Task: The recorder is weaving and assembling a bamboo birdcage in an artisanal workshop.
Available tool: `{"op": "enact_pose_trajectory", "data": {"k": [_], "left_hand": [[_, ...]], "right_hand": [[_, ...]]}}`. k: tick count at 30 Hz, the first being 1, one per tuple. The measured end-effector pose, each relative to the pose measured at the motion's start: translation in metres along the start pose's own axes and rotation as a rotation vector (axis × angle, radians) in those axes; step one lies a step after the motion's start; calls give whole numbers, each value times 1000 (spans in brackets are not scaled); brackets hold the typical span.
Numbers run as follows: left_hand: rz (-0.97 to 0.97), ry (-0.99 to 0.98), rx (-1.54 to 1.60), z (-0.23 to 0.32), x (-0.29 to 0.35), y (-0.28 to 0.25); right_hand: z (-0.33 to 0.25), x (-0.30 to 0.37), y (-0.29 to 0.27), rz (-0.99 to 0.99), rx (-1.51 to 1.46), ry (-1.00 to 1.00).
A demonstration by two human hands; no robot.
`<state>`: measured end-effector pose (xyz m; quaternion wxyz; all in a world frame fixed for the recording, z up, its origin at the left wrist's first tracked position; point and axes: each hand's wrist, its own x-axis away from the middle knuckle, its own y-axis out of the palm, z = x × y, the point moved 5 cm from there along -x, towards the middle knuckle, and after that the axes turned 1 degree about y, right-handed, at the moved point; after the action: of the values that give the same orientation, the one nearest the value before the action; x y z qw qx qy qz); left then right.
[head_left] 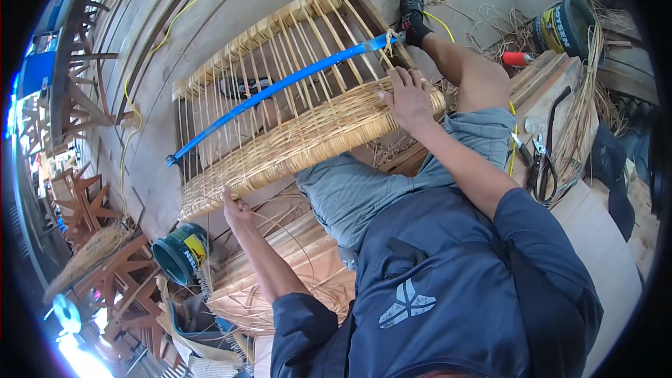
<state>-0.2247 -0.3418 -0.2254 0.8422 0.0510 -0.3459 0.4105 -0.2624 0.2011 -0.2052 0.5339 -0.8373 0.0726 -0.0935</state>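
Note:
A wooden frame with a partly woven rattan panel (308,126) lies tilted across my lap. Its near part is densely woven, while bare strands span the far part. A long blue strip (280,87) runs crosswise through those strands. My right hand (411,101) rests on the right end of the weave, open, fingers stretched out. Below the near left edge, my left hand (238,211) is closed at the wrapped rim. A thin rattan strand (283,226) trails from its curled fingers.
Dark green buckets stand on both sides, one at left (180,253) and one at upper right (564,26). Pliers (537,150) lie right of my leg, near a red spool (516,59) and loose fibres. A yellow cord (129,98) crosses the floor; brown wooden pieces (84,199) stand left.

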Motion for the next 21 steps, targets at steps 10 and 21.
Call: {"op": "enact_pose_trajectory", "data": {"k": [10, 21], "left_hand": [[171, 77, 18, 9, 119, 28], [148, 23, 7, -8, 113, 30]], "right_hand": [[100, -17, 98, 272, 587, -132], [88, -52, 72, -40, 58, 128]]}}
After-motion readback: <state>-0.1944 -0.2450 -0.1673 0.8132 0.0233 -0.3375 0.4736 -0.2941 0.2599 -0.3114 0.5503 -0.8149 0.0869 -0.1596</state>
